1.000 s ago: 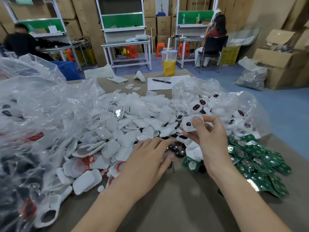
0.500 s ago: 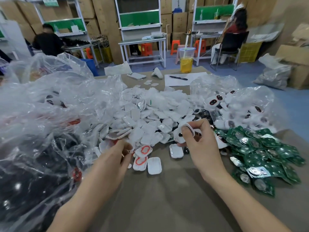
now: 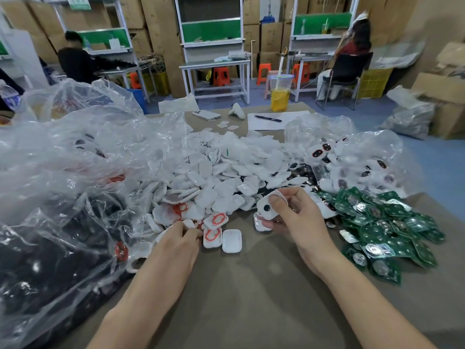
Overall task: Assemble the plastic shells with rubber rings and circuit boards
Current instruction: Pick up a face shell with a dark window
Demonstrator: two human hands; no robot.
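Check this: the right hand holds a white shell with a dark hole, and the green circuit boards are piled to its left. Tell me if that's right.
Wrong on one point. The right hand does hold a white shell with a dark hole, but the green circuit boards are piled to its right, not its left; the head view shows it.
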